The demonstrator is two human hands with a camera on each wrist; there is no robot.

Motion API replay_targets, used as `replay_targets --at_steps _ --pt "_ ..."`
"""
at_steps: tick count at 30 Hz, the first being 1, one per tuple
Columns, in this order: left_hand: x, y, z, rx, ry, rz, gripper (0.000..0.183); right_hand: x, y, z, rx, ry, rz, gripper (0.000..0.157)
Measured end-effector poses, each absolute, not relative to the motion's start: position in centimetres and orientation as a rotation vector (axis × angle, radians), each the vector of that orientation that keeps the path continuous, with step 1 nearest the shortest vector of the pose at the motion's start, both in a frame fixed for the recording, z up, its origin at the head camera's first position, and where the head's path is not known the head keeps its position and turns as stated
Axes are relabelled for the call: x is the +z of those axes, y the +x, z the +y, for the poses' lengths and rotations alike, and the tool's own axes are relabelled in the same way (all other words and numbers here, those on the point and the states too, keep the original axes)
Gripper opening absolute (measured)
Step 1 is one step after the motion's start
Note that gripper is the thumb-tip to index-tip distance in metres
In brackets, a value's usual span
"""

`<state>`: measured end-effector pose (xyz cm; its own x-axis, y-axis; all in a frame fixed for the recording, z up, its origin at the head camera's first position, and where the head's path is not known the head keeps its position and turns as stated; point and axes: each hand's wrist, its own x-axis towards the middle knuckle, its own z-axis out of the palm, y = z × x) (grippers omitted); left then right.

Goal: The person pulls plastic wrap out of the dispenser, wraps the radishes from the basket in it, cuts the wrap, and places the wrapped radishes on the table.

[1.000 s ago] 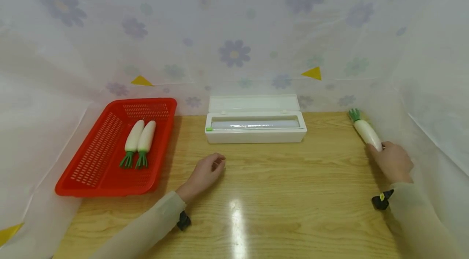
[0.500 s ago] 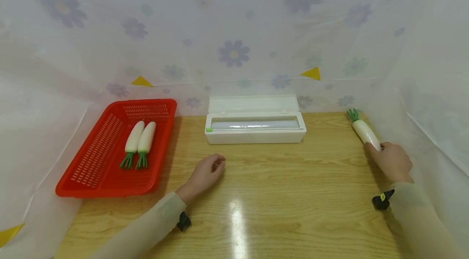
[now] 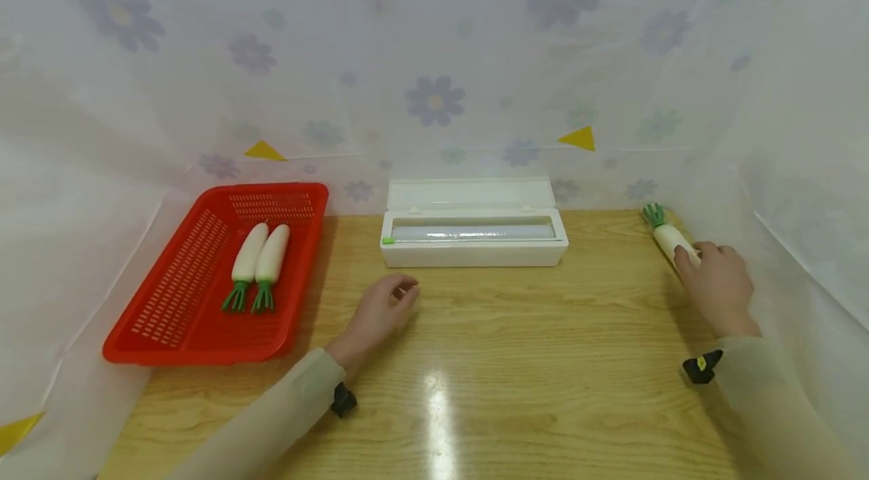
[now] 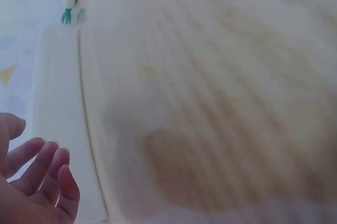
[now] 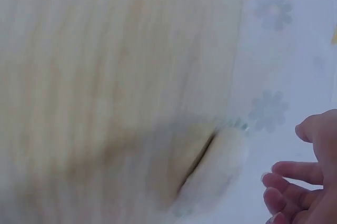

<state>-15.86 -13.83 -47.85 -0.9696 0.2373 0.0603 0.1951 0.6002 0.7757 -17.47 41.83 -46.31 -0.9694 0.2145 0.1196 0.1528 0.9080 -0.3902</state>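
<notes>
A white radish [image 3: 670, 240] with green stalk ends lies on the table at the far right, stalks toward the back wall. Over its near end hovers my right hand [image 3: 718, 287]; the right wrist view shows the fingers [image 5: 292, 169] loosely bent, apart from the blurred radish [image 5: 210, 171]. My left hand [image 3: 376, 314] hangs relaxed and holds nothing, just in front of a white cling film dispenser [image 3: 475, 256]. Its lid [image 3: 471, 194] is raised, and a roll of film [image 3: 468, 232] shows inside. In the left wrist view, the left fingers [image 4: 39, 174] are loosely curved beside the dispenser [image 4: 60, 103].
A red plastic basket [image 3: 292, 306] stands on the left of the wooden table [image 3: 516, 367], with two white radishes [image 3: 261, 253] side by side in it. A small green slider [image 3: 388, 240] sits at the dispenser's left front. Flower-patterned white sheeting [image 3: 434, 148] encloses the back and sides.
My right hand has let go of the radish's near end and risen slightly up and to the left. The left hand has shifted a little; the radish stays in place.
</notes>
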Motion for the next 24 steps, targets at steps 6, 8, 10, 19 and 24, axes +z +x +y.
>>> replay_targets --at_steps 6,8,10,19,24 --pt "-46.2 -17.8 -13.6 1.411 0.461 2.852 0.022 -44.8 -18.8 38.2 0.675 -0.019 -2.814 0.055" --pt "-45.6 -18.6 -13.6 1.407 0.492 2.891 0.022 -44.2 -19.3 36.9 0.696 0.08 -2.8 0.05" --pt "-45.0 -19.4 -13.7 1.396 0.525 2.934 0.022 -43.6 -19.8 35.5 0.708 0.164 -2.802 0.046" --pt "-44.6 -22.6 -14.7 1.346 0.537 3.069 0.023 -42.1 -22.3 29.9 0.723 0.519 -2.872 0.038" --pt "-45.2 -23.5 -15.4 1.209 0.488 3.097 0.024 -42.4 -23.2 28.0 0.703 0.62 -2.884 0.03"
